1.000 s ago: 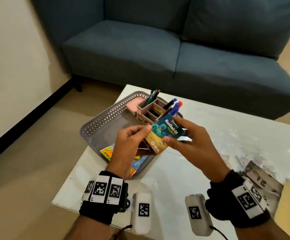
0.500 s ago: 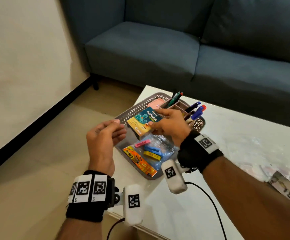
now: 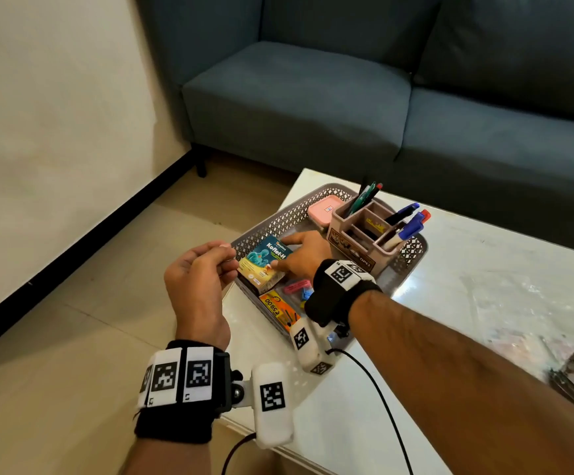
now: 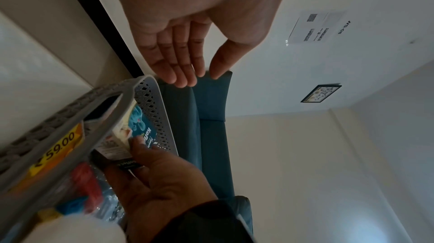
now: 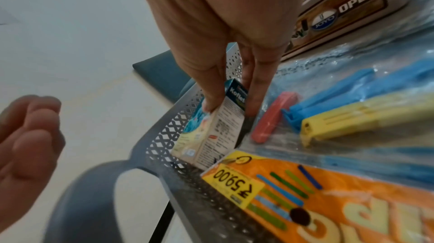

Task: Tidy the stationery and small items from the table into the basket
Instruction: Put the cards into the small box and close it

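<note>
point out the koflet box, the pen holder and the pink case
koflet box [image 3: 267,260], head view, on its teal front face
pen holder [image 3: 367,240], head view, on its front wall
pink case [image 3: 323,209], head view, on its lid

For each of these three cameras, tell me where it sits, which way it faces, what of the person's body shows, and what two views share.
Head: worn on the head, looking forward and down at the basket on the table; both forearms, left hand, right hand.
Left wrist: along the left hand towards sofa and wall; the right hand shows too.
Right wrist: along the right hand into the basket; left fingers at the edge.
Shared: both wrist views show the medicine box, pinched by the right hand.
</note>
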